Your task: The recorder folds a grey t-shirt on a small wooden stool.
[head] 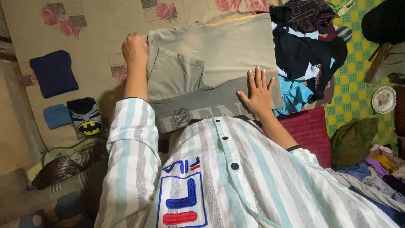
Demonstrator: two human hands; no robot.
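**Hands on the khaki garment**

I am gripping the upper left edge of the khaki garment (211,55) in my left hand (134,48), fingers closed on the cloth. I am pressing my right hand (258,93) flat, fingers spread, on its lower right part. The garment is lying on a floral bedsheet (93,29), above a grey shirt (202,110). Left of it, folded pieces are lying: dark blue (54,73), light blue (56,116), and black with a yellow emblem (86,116).

The left hand (134,47) grips the far edge of the olive shirt (211,59), apparently pinching it; the right hand (258,92) lies flat on it.
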